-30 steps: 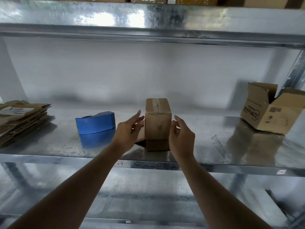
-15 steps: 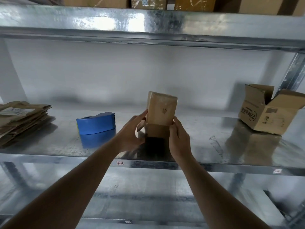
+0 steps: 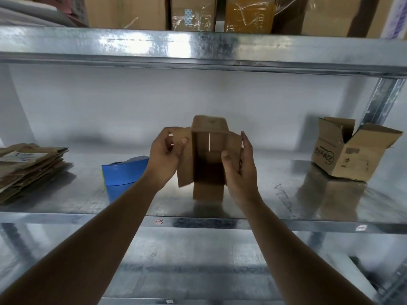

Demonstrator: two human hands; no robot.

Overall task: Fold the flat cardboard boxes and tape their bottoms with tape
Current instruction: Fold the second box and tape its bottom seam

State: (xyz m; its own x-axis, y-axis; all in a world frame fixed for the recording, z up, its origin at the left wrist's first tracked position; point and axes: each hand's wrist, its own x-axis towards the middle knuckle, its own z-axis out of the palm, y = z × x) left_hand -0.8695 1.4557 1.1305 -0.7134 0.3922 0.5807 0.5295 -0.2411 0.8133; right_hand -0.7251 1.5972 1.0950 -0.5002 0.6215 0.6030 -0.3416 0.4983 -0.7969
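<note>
The small cardboard box [image 3: 209,155], head view: we hold it at frame centre, lifted just above the metal shelf [image 3: 253,205], open mouth turned toward us, so we look down its dark interior. Long axis runs roughly 12 to 6 o'clock. A bright slit shows in the far bottom.

Left hand [image 3: 164,159], at 9 o'clock of the box, pinches the left flap between thumb and fingers. Right hand [image 3: 239,170], at 3 o'clock, curls its thumb in over the box edge, fingers behind the right flap.

We judge it light, thin-walled, easily creased; better gripped by the side walls than the flaps.

Blue tape dispenser [image 3: 124,171] sits at 9 o'clock, the flat cardboard stack [image 3: 28,167] beyond; an assembled box [image 3: 352,155] at 3 o'clock.
</note>
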